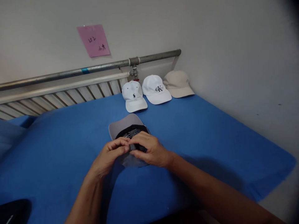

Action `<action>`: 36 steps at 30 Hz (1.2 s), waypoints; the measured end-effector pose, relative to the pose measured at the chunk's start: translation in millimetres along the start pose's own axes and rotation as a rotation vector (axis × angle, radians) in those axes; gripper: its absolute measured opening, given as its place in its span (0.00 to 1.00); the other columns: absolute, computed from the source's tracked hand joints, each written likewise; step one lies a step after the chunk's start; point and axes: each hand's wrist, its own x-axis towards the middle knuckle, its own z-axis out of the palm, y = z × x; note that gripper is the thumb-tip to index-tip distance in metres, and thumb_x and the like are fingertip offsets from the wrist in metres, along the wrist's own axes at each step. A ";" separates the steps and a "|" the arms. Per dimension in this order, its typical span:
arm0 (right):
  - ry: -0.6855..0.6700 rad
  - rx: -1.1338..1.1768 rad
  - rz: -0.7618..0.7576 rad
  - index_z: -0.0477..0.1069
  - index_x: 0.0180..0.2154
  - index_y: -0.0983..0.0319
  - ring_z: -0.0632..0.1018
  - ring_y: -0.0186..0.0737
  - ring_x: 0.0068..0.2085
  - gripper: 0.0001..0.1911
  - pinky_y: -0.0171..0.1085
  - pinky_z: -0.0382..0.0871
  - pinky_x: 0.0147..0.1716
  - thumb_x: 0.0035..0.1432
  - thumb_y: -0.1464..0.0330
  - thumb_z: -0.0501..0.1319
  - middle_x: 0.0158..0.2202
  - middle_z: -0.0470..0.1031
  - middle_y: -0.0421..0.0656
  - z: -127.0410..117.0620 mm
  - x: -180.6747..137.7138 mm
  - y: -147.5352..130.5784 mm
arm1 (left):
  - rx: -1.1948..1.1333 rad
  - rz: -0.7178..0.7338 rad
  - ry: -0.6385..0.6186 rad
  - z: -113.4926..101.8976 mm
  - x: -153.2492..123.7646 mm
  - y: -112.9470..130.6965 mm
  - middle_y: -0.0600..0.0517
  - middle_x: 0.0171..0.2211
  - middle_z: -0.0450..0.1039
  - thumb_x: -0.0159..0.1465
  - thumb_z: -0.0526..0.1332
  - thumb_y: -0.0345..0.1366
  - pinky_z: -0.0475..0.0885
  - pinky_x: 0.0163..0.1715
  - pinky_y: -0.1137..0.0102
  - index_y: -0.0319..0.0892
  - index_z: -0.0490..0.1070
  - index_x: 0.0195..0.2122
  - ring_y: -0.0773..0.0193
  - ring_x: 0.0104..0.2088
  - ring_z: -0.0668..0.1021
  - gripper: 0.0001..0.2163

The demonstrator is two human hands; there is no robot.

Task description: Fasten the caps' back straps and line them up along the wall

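Four caps and two bare hands share one blue-covered surface (70, 140); take the grey cap (127, 128), which lies in front of the person, as the middle of the dial, with twelve at the top of the view. It is upturned, brim towards eleven, its hollow facing up like a shallow bowl; in that hollow show a black sweatband (138, 126), one patch of pale lettering (133, 133) and a dark lining, partly hidden by fingers. The left hand (111, 153) comes in from eight, thumb and fingertips pinched together at the left end of one dark strap (132, 147); the right hand (150, 149) comes in from four, its thumb and fingers gripping the same strap, the two sets of fingertips almost meeting.

The other three caps sit crown up, side by side: one white cap with a small dark emblem (133, 93) at twelve, one white cap with black letters (154, 88) at one, one beige cap (178, 83) between one and two. One pink sheet (93, 41) with handwriting hangs at eleven; one metal pipe (107, 65), bearing one blue band (85, 70), runs above one ribbed radiator (80, 95); one black object, too cropped to name (16, 210), lies at eight.
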 end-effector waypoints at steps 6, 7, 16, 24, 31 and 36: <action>-0.006 0.001 0.017 0.72 0.42 0.60 0.77 0.38 0.40 0.11 0.40 0.71 0.43 0.55 0.74 0.62 0.38 0.78 0.42 -1.0 0.8 -1.7 | 0.022 0.010 -0.015 -0.3 0.8 -0.9 0.53 0.42 0.73 0.55 0.66 0.34 0.63 0.41 0.73 0.45 0.78 0.27 0.64 0.41 0.71 0.01; -0.010 0.002 0.020 0.72 0.42 0.60 0.77 0.38 0.40 0.11 0.41 0.71 0.43 0.55 0.73 0.62 0.38 0.78 0.43 -1.0 0.8 -1.7 | 0.023 0.009 -0.018 -0.4 0.9 -1.0 0.53 0.42 0.73 0.55 0.66 0.34 0.63 0.41 0.73 0.45 0.78 0.27 0.64 0.41 0.71 0.01; -0.006 0.010 0.026 0.72 0.42 0.61 0.77 0.38 0.40 0.11 0.40 0.71 0.43 0.54 0.74 0.63 0.38 0.78 0.42 1.0 0.2 -0.4 | 0.035 0.019 -0.015 3.3 1.0 2.6 0.53 0.40 0.73 0.54 0.65 0.33 0.62 0.37 0.72 0.43 0.75 0.24 0.65 0.38 0.70 0.03; 0.012 -0.028 0.073 0.72 0.41 0.61 0.76 0.38 0.38 0.13 0.39 0.70 0.42 0.51 0.75 0.63 0.35 0.77 0.41 0.9 0.5 -0.8 | 0.036 0.011 0.024 -1.1 -2.1 4.8 0.52 0.39 0.73 0.51 0.61 0.31 0.62 0.35 0.71 0.41 0.70 0.21 0.63 0.38 0.69 0.03; 0.010 -0.072 0.046 0.72 0.38 0.61 0.75 0.37 0.37 0.10 0.39 0.70 0.42 0.52 0.75 0.62 0.34 0.77 0.41 1.1 1.4 -1.9 | 0.030 0.022 -0.007 -5.2 -3.6 8.1 0.51 0.35 0.74 0.50 0.60 0.30 0.61 0.32 0.71 0.40 0.68 0.21 0.64 0.34 0.69 0.03; -0.031 0.027 0.140 0.72 0.38 0.61 0.75 0.38 0.40 0.10 0.40 0.69 0.44 0.51 0.74 0.62 0.36 0.76 0.41 -2.3 2.9 -5.1 | 0.012 0.013 -0.003 -6.3 -5.3 11.0 0.53 0.30 0.74 0.51 0.60 0.32 0.61 0.29 0.72 0.41 0.67 0.22 0.67 0.29 0.68 0.03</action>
